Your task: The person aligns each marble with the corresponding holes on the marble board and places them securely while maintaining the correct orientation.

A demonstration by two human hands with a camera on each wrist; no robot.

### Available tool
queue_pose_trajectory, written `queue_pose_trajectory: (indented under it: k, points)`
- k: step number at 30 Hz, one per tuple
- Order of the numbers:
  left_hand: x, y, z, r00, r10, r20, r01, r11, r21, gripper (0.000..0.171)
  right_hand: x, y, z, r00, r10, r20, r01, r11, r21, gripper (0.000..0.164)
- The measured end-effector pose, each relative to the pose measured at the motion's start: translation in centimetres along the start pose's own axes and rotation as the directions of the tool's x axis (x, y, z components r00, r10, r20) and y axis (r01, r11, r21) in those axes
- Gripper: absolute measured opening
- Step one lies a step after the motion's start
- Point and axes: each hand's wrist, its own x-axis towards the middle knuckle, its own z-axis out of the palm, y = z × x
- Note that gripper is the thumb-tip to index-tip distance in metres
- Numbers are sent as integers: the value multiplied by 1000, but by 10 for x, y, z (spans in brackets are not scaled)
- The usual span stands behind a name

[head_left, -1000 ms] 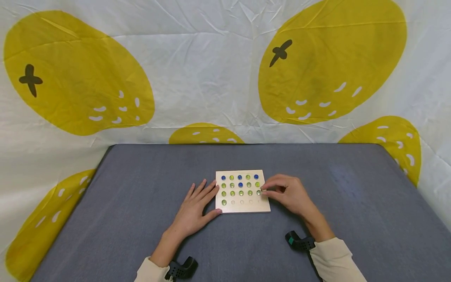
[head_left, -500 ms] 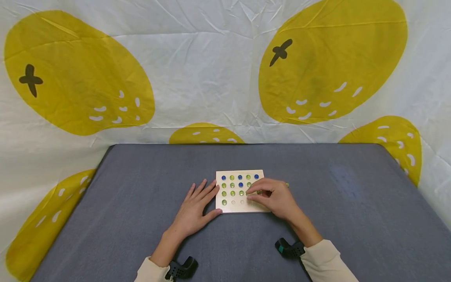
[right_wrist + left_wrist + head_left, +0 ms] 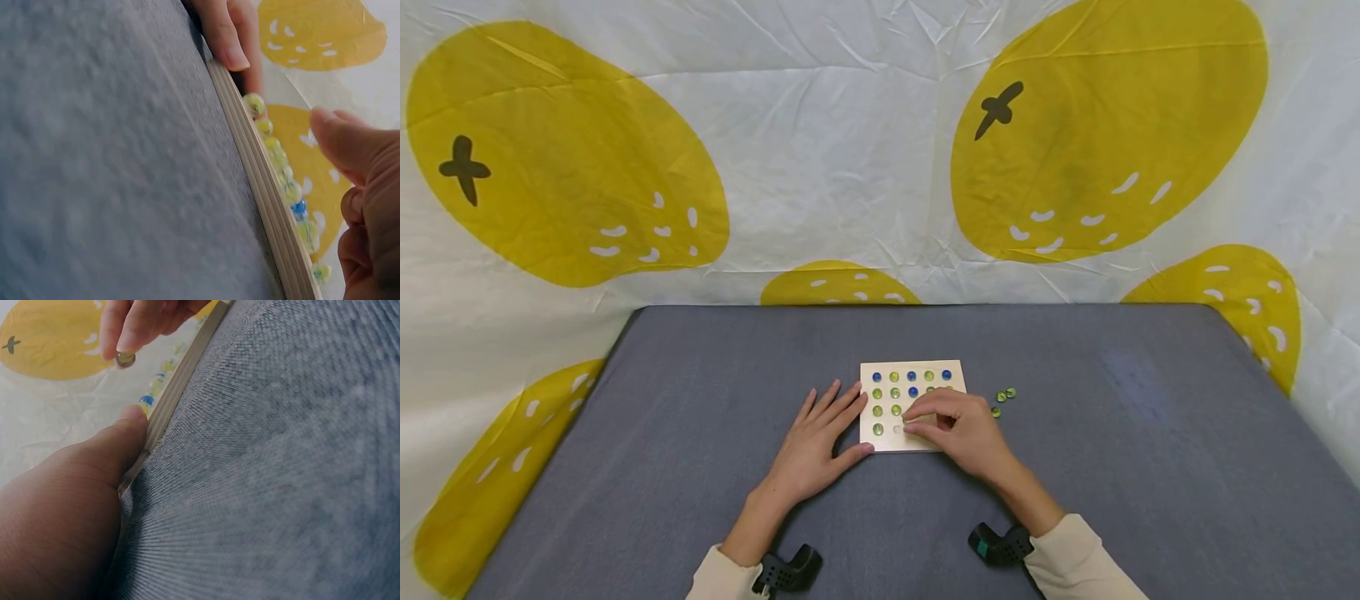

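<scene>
A pale wooden board with rows of round holes lies on the table, most of them filled with green and blue marbles. My left hand rests beside it, fingers spread, fingertips and thumb against its left edge. Thumb and forefinger of my right hand pinch a greenish marble over the front row, close to a hole without a marble. To the left of that hole sits a green marble. The right hand hides the board's right front part. Marbles stand above the board's edge in the right wrist view.
Several loose green marbles lie on the table to the right of the board. A grey cloth covers the table. Behind it hangs a white curtain with yellow shapes. A black wrist camera sits at the right wrist.
My right hand has moved left across the board, from its right edge to near the second hole of the front row. Loose green marbles have come into sight behind it. The left hand stays put.
</scene>
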Motion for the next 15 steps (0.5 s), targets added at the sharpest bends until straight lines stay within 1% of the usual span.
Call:
queue_pose_trajectory:
  k: [3, 6, 15]
  points:
    - [0, 0, 0, 1000, 0, 3, 0, 1000, 4, 69, -4, 12, 7, 1000, -16, -10, 16, 999, -33, 15]
    - [1, 0, 0, 1000, -3, 8, 3, 1000, 7, 69, -7, 18, 12, 1000, -25, -5, 24, 998, -52, 13]
    - [0, 0, -1, 1000, 4, -3, -4, 1000, 1, 69, -9, 21, 20, 1000, -28, 13, 29, 998, -58, 12]
